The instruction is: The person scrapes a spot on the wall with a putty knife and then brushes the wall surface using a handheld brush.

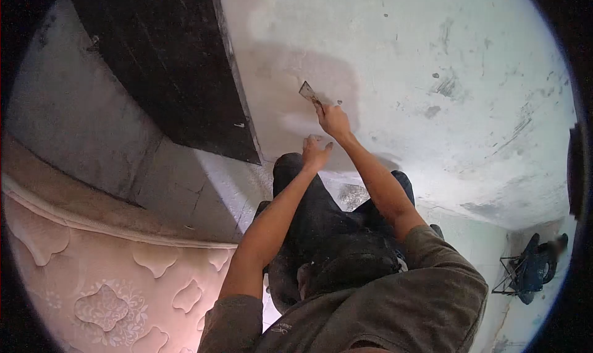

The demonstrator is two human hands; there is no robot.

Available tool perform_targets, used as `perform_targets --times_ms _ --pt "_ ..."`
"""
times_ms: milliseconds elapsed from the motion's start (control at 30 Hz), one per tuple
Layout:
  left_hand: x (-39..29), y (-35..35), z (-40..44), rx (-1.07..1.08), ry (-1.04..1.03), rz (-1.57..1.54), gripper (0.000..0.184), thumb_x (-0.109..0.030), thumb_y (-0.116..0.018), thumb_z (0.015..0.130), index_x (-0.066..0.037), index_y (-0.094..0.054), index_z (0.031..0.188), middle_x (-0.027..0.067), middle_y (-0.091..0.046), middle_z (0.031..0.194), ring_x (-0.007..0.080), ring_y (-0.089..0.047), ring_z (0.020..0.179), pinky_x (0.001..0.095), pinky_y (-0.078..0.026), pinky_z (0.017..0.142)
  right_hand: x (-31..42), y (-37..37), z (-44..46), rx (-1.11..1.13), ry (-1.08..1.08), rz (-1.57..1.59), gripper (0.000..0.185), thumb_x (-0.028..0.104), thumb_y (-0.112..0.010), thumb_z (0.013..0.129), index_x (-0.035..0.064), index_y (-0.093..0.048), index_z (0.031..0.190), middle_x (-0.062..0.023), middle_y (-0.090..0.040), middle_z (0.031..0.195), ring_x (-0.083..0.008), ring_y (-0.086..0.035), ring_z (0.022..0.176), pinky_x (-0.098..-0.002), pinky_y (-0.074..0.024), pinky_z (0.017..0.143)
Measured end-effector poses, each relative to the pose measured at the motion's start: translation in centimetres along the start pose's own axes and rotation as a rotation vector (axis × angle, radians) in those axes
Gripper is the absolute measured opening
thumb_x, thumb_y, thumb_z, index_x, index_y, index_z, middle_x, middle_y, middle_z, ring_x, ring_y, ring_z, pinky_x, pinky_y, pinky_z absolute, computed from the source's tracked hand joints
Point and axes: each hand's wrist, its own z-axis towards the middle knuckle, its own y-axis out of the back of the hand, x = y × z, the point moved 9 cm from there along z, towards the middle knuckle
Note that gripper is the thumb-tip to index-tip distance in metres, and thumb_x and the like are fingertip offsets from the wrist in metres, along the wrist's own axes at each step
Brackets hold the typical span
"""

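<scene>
A scraper (pixel 307 92) with a flat metal blade is held in my right hand (pixel 334 121), its fingers wrapped round the handle. The blade is at the pale, stained wall (pixel 395 63), left of the hand; whether it touches cannot be told. Lower and to the left, my left hand (pixel 316 153) holds nothing visible, its fingers bent and apart, near the wall and above my knee. Both forearms reach forward over my dark trousers (pixel 321 217).
A dark door panel (pixel 179 63) stands at the upper left, beside the wall. The pink patterned mattress (pixel 123 279) lies at the lower left. Pale floor tiles (pixel 185 180) show between them. At the far right is a dark folding object (pixel 531 266) with thin legs.
</scene>
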Motion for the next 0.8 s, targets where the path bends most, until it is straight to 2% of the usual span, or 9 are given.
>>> perform_targets --times_ms 67,267,500,567,667,700,800 --pt "-0.2 -0.4 0.5 0.024 -0.085 0.009 0.045 -0.03 -0.07 0.074 -0.003 -0.049 0.104 0.0156 -0.051 0.106 0.0335 -0.049 0.102 0.0425 -0.041 0.087 -0.6 -0.4 -0.5 0.082 -0.075 -0.04 0.033 0.033 -0.048 0.09 0.0046 -0.064 0.087 -0.0244 -0.061 0.069 -0.0424 -0.061 0.066 -0.051 -0.0494 0.06" --pt "0.0 0.2 0.1 0.038 0.052 -0.023 0.046 -0.03 -0.07 0.074 -0.002 -0.049 0.104 0.0158 -0.05 0.108 0.0328 -0.05 0.103 0.042 -0.042 0.087 -2.4 2.3 -3.9 0.031 -0.114 -0.073 0.033 0.032 -0.048 0.09 0.0038 -0.063 0.083 -0.0239 -0.06 0.067 -0.0425 -0.06 0.063 -0.0518 -0.0483 0.058" --pt "0.1 -0.2 0.0 0.036 0.044 -0.006 0.046 -0.03 -0.07 0.073 -0.003 -0.049 0.105 0.016 -0.05 0.109 0.0333 -0.049 0.104 0.0419 -0.042 0.088 -4.7 1.3 -4.0 -0.023 -0.075 -0.07 0.034 0.032 -0.05 0.09 0.0032 -0.064 0.078 -0.0254 -0.059 0.066 -0.0428 -0.059 0.062 -0.0517 -0.0477 0.056" --pt "-0.3 0.0 -0.1 0.018 -0.009 0.026 0.045 -0.03 -0.07 0.074 -0.003 -0.049 0.105 0.0162 -0.051 0.107 0.0332 -0.049 0.104 0.0419 -0.042 0.088 -3.6 0.8 -2.9 -0.079 -0.044 -0.132 0.031 0.028 -0.052 0.088 0.0009 -0.062 0.077 -0.0242 -0.059 0.066 -0.0423 -0.058 0.06 -0.0508 -0.046 0.054" --pt "-0.6 0.1 -0.2 0.018 0.01 0.017 0.045 -0.029 -0.07 0.074 -0.002 -0.049 0.104 0.0163 -0.051 0.105 0.0328 -0.05 0.103 0.0417 -0.042 0.087 -1.8 -0.7 -1.2 -0.008 -0.041 -0.028 0.033 0.03 -0.052 0.088 0.0004 -0.061 0.075 -0.0244 -0.059 0.066 -0.0427 -0.057 0.06 -0.0512 -0.0461 0.055" --pt "-0.4 0.1 -0.1 0.015 0.003 0.023 0.045 -0.029 -0.07 0.074 -0.002 -0.049 0.104 0.0163 -0.051 0.105 0.0328 -0.05 0.103 0.0417 -0.042 0.087 -0.8 -0.5 -1.0 -0.055 0.013 -0.053 0.034 0.033 -0.05 0.089 0.0031 -0.061 0.075 -0.0232 -0.058 0.063 -0.0427 -0.058 0.059 -0.0517 -0.048 0.055" --pt "-0.6 0.2 0.2 0.014 -0.063 0.009 0.045 -0.028 -0.07 0.074 -0.002 -0.049 0.104 0.0164 -0.052 0.104 0.0322 -0.05 0.102 0.0414 -0.042 0.086 0.2 -0.3 -1.4 -0.029 -0.018 -0.072 0.032 0.032 -0.049 0.089 0.003 -0.06 0.078 -0.0236 -0.059 0.064 -0.0425 -0.059 0.06 -0.0513 -0.0481 0.055"
